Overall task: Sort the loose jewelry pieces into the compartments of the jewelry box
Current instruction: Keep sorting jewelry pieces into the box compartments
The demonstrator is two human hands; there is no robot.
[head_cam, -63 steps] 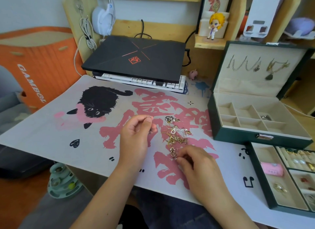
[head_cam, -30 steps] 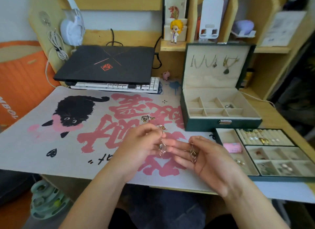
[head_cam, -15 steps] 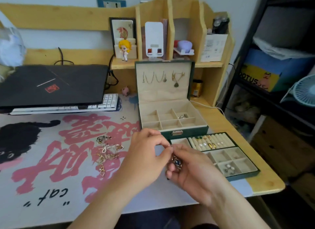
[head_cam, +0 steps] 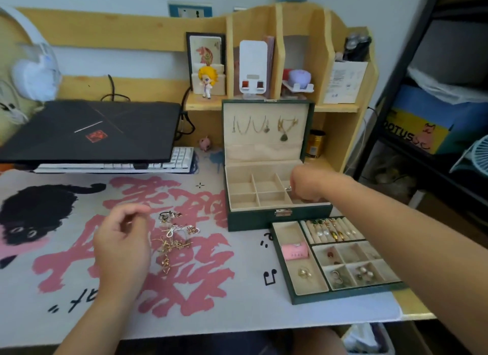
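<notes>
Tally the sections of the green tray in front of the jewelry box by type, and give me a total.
Long compartment: 1
Ring-roll section: 1
Small square compartments: 6
Total: 8 sections in the green tray

It was someone's bedroom desk at home: a wooden hutch (head_cam: 277,24) held a figurine (head_cam: 207,82), beside a closed laptop (head_cam: 89,132) and hanging headphones (head_cam: 34,72).

Open mat at lower centre, crowded right side

Bare desk mat (head_cam: 237,302) lies between the jewelry pile (head_cam: 175,238) and tray (head_cam: 298,296); the jewelry box (head_cam: 264,220), its raised lid (head_cam: 311,127) and laptop (head_cam: 89,130) block the upper frame.
</notes>
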